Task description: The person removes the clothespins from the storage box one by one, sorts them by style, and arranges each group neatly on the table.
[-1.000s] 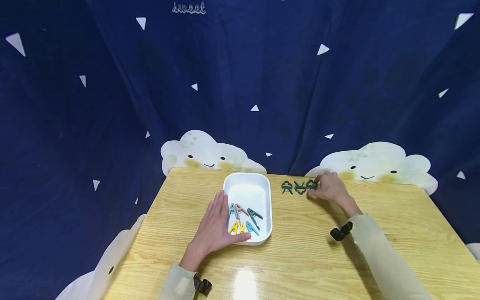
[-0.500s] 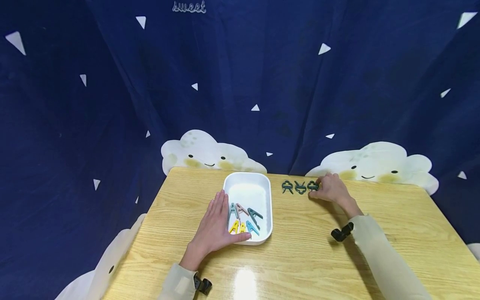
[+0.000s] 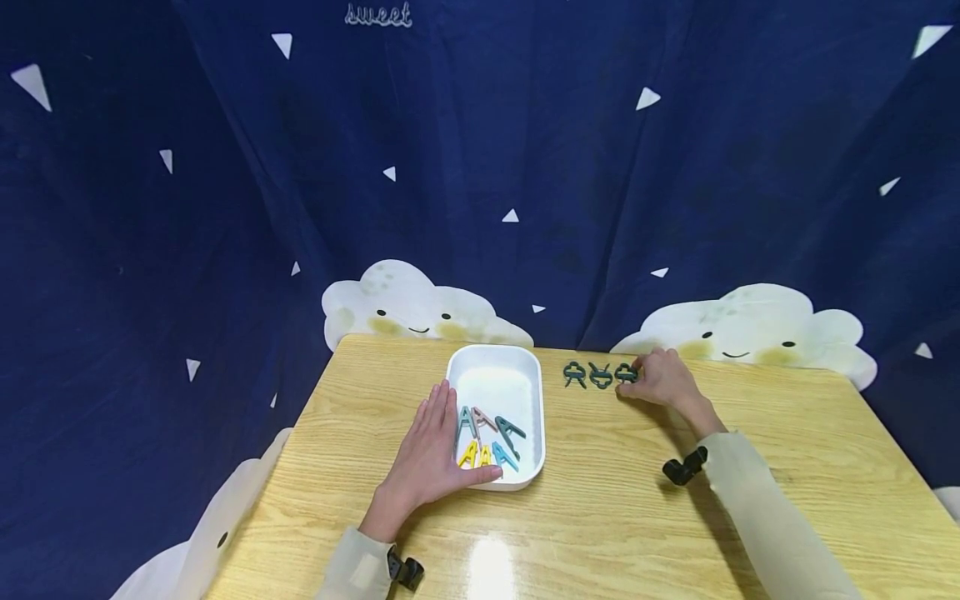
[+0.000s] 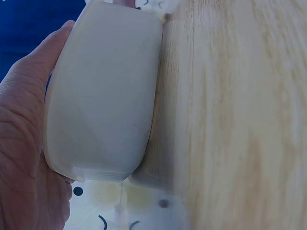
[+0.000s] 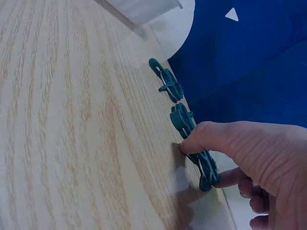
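In the head view my left hand (image 3: 427,454) lies along the left side of a white plastic tray (image 3: 534,400), fingers straight and thumb stretched over the near rim. The left wrist view shows the palm against the tray's outer wall (image 4: 103,96). Three dark green plant clips lie in a row right of the tray: a left clip (image 3: 574,374), a middle clip (image 3: 600,376) and a right clip (image 3: 625,372). My right hand (image 3: 663,381) pinches the right clip between thumb and finger, down at the table; the right wrist view shows this clip (image 5: 207,167) partly behind the thumb.
Inside the tray lie several clothespins: a pale teal one (image 3: 465,419), a pink one (image 3: 482,418), a dark green one (image 3: 511,433), a blue one (image 3: 504,456) and yellow ones (image 3: 468,454). The wooden table (image 3: 600,517) ends at a blue curtain (image 3: 570,167) behind.
Over the first half second my right hand shifted very slightly to the right with the right clip. Since then it looks still. My left hand has stayed on the tray.
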`<state>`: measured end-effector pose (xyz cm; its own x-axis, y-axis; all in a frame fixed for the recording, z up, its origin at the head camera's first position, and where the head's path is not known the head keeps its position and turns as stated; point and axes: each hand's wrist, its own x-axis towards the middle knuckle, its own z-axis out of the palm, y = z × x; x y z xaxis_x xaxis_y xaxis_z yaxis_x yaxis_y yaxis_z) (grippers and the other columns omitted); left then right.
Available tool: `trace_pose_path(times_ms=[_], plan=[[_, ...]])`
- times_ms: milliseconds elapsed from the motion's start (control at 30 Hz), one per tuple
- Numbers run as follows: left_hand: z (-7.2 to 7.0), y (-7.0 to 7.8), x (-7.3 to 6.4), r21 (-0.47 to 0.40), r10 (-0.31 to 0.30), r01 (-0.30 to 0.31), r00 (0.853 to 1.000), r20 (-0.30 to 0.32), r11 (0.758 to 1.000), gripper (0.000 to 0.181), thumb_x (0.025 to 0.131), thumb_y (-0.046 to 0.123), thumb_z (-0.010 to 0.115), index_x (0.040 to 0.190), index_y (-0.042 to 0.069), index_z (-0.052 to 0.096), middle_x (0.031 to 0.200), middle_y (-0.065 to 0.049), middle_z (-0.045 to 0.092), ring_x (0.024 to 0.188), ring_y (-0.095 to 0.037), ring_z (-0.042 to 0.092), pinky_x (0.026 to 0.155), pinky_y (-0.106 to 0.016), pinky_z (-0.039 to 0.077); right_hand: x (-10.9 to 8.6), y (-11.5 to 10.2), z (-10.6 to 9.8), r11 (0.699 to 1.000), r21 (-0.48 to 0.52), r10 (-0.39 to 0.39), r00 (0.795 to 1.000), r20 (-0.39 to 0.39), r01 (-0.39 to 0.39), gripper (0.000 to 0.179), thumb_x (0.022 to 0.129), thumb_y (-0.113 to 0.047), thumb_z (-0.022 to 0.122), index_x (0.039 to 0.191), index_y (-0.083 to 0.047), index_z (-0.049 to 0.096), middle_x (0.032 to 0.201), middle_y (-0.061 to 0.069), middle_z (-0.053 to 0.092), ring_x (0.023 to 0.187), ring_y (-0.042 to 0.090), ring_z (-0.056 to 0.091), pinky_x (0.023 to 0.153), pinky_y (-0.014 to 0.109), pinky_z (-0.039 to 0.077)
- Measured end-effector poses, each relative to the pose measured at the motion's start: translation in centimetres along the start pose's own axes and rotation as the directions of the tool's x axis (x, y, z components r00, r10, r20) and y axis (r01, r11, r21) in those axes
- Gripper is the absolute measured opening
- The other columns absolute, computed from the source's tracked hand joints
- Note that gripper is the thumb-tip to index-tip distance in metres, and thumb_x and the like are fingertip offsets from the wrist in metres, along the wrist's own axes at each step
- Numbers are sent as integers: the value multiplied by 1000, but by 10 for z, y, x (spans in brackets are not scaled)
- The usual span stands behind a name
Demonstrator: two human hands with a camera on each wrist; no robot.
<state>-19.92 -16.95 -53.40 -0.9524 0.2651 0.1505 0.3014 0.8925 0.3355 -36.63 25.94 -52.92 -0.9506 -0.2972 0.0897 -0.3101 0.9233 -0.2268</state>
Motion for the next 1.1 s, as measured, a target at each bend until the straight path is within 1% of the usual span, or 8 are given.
trace_pose_path(times_ms=[100, 200, 467, 700, 833, 933, 1100], plan=[[0, 0, 0, -2, -4, 4, 1000, 6, 1000, 146, 70, 101, 50, 166, -1, 7, 174, -11, -7, 162, -26, 0, 131, -41, 8, -1, 0, 1, 1000, 0, 8, 1000, 5, -8, 59, 75, -47, 84, 105, 3, 78, 103, 26, 69, 96, 50, 58, 81, 53, 51], [0, 0, 0, -1, -5, 5, 1000, 7, 1000, 146, 70, 101, 50, 166, -1, 7, 175, -12, -5, 162, -24, -2, 131, -41, 7, -2, -1, 1, 1000, 10, 19, 1000, 9, -20, 60, 75, -48, 84, 105, 3, 78, 104, 26, 69, 96, 49, 58, 80, 53, 52], [0, 0, 0, 5, -3, 3, 1000, 4, 1000, 146, 70, 101, 49, 165, -1, 8, 175, -15, -1, 162, -24, -3, 131, -41, 8, -2, -2, 2, 999, 23, 28, 1000, 10, -29, 62, 74, -51, 86, 105, 3, 78, 101, 24, 68, 94, 47, 58, 76, 52, 52], [0, 0, 0, 5, 5, -5, 1000, -5, 1000, 146, 70, 101, 50, 165, -2, 9, 175, -16, 1, 162, -27, 2, 131, -41, 9, -3, -1, 3, 999, 25, 30, 1000, 4, -30, 61, 75, -51, 86, 104, 2, 78, 100, 23, 69, 91, 45, 58, 73, 49, 51], [-1, 1, -1, 2, 9, -9, 1000, -10, 1000, 146, 70, 101, 51, 165, -3, 10, 175, -15, -1, 162, -30, 5, 131, -42, 10, -3, -1, 2, 999, 25, 37, 999, 1, -37, 60, 75, -51, 86, 103, 2, 79, 99, 23, 70, 90, 45, 58, 71, 49, 51], [-1, 1, -1, -3, 7, -7, 1000, -6, 1000, 146, 70, 101, 51, 165, -3, 10, 174, -14, -3, 162, -29, 4, 131, -42, 10, -4, -1, 2, 999, 21, 43, 999, 5, -43, 61, 74, -52, 86, 103, 2, 79, 99, 23, 69, 91, 46, 58, 71, 49, 51], [-1, 1, -1, -2, 3, -3, 1000, -3, 1000, 146, 70, 101, 50, 165, -2, 10, 175, -16, 1, 162, -25, 0, 131, -41, 9, -5, -2, 2, 999, 16, 50, 998, 26, -50, 65, 75, -53, 86, 107, 3, 78, 102, 25, 68, 96, 47, 57, 75, 51, 52]])
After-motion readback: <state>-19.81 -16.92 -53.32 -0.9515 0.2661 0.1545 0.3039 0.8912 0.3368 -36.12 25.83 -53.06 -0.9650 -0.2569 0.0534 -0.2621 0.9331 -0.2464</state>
